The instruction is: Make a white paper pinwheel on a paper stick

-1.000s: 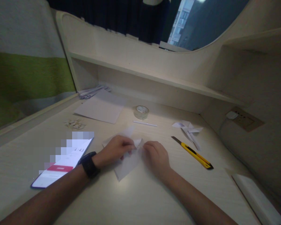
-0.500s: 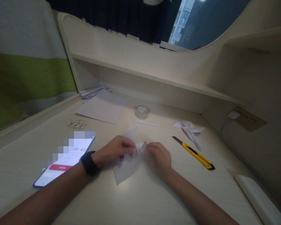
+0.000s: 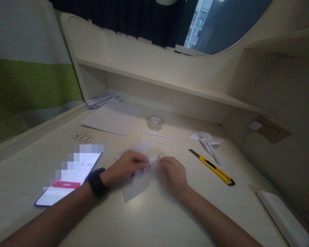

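Note:
A white folded sheet of paper point(image 3: 135, 183) lies on the pale wooden desk point(image 3: 157, 219) in the middle of the head view. My left hand point(image 3: 127, 166), with a black watch on its wrist, pinches the paper's upper part from the left. Facing it from the right, my right hand point(image 3: 171, 173) pinches the same fold. The fingertips of both hands meet at a small raised flap. A corner of the paper sticks out below my hands and another above them.
A phone point(image 3: 67, 180) with a lit screen lies at the left. A yellow utility knife point(image 3: 215, 168) and a folded paper pinwheel point(image 3: 207, 141) lie at the right. Behind are a tape roll point(image 3: 155, 122), a white stick point(image 3: 159, 136), a paper sheet point(image 3: 110, 118) and small scraps point(image 3: 82, 136).
The paper has turned a little under my hands, its lower corner shifting left. Both hands stay pinched on the fold at the same spot.

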A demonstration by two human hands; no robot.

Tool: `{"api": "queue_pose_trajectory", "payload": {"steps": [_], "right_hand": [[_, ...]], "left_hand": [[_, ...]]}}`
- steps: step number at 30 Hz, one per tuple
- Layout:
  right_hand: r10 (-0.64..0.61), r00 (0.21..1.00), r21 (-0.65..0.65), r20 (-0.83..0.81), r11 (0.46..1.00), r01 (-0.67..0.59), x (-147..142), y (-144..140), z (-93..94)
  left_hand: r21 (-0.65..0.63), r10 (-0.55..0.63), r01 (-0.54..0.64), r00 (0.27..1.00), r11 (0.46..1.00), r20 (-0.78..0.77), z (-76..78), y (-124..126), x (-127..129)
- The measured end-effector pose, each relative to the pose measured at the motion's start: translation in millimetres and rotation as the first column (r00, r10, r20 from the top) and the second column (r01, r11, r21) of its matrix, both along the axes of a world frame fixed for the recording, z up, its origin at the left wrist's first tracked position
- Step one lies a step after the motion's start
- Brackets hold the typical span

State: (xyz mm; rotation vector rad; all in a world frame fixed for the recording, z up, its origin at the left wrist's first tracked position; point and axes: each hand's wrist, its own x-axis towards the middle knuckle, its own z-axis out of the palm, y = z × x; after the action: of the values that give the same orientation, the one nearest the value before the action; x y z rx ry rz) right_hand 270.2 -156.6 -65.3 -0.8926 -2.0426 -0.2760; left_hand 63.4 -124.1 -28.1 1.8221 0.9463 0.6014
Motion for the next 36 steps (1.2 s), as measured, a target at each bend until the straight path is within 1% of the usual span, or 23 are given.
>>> {"api": "queue_pose_trajectory", "payload": {"steps": [6,9,14,18,24,27,29,30,31,32,33,34,35,36], "right_hand": [[0.005,1.000,0.016,-0.006,1.000,-0.005,-1,-2,-1.2],[-0.006,1.000,-0.047,-0.017,0.999,0.006,-1,-4,-2.4],[-0.064,0.996,-0.141,-0.058,0.989,0.056,0,-4,-5.7],[-0.069,0.994,-0.169,-0.087,0.984,0.053,0,-3,-6.8],[-0.062,0.993,-0.177,-0.097,0.983,0.044,0,-2,-6.7],[-0.068,0.993,-0.152,-0.094,0.987,0.053,1,-1,-6.7],[-0.068,0.992,-0.124,-0.103,0.991,0.055,2,1,-6.2],[-0.064,0.991,-0.110,-0.117,0.993,0.051,2,2,-5.6],[-0.060,0.989,-0.104,-0.135,0.993,0.046,3,2,-4.8],[-0.059,0.986,-0.107,-0.157,0.993,0.042,3,3,-3.9],[-0.063,0.981,-0.117,-0.181,0.992,0.042,3,4,-2.9],[-0.074,0.975,-0.132,-0.209,0.990,0.046,3,4,-1.8],[-0.092,0.967,-0.154,-0.238,0.987,0.056,3,4,-0.7],[-0.115,0.957,-0.176,-0.268,0.982,0.068,2,4,0.2]], "left_hand": [[-0.030,-0.038,0.038,0.999,0.999,0.028,-3.8,0,2],[-0.039,-0.052,0.053,0.998,0.998,0.038,-3.4,0,3],[-0.044,-0.064,0.065,0.997,0.997,0.039,-0.4,-2,3],[0.009,-0.076,0.076,0.997,0.997,0.034,1.0,-1,3],[0.064,-0.105,0.103,0.994,0.993,0.026,-2.1,0,4],[0.048,-0.087,0.087,0.996,0.995,0.007,4.2,-1,4],[0.030,-0.033,0.033,0.999,0.999,-0.017,11.2,0,1],[0.031,0.027,-0.026,0.999,0.999,-0.032,14.4,1,-1],[0.042,0.120,-0.118,0.992,0.992,-0.042,16.7,3,-3],[0.067,0.238,-0.235,0.970,0.970,-0.041,17.7,5,-6],[0.103,0.371,-0.366,0.928,0.925,-0.031,17.4,8,-9],[0.149,0.499,-0.492,0.866,0.858,-0.012,15.7,11,-13],[0.202,0.602,-0.591,0.799,0.781,0.008,13.0,15,-16],[0.260,0.683,-0.663,0.730,0.703,0.013,9.6,19,-19]]}}
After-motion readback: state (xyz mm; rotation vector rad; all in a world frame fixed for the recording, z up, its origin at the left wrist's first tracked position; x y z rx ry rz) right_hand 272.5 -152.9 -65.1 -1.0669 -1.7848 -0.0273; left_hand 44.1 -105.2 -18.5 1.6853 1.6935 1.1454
